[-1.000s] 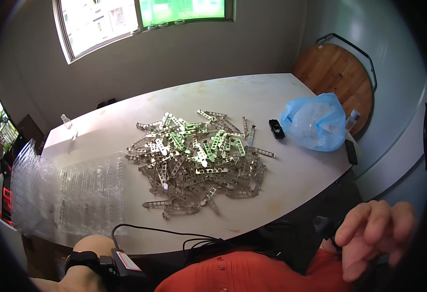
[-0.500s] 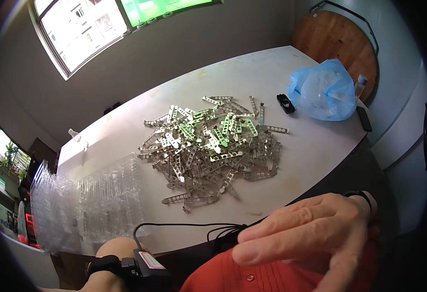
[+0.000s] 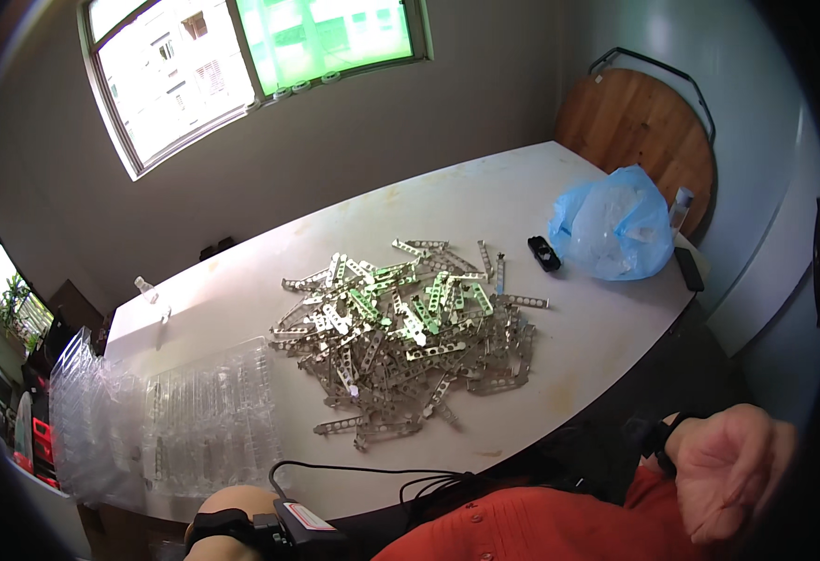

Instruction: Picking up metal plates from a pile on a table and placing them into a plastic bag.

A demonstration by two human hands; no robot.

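Note:
At the lower right, my right hand (image 3: 735,472) is held off the table beside my red shirt, its palm partly showing and its fingers loosely bent. I see nothing in it. My left hand (image 3: 242,500) is at the table's near edge, below the clear plastic trays (image 3: 209,411); only its rounded back shows and its fingers are hidden. A black device (image 3: 307,524) with a cable (image 3: 363,467) is strapped at that wrist. Farther off lies a heap of flat metal strips with holes (image 3: 400,337), touched by neither hand.
On the white table (image 3: 559,374) are a blue plastic bag (image 3: 615,224), a small black object (image 3: 544,253) and a dark flat object (image 3: 687,269) at the right, and a small clear bottle (image 3: 146,290) at the left. A round wooden board (image 3: 639,122) leans behind.
My right hand has moved right and away from in front of my shirt, its stretched fingers now bent. The view has tilted up, so the table sits lower. The heap is unchanged.

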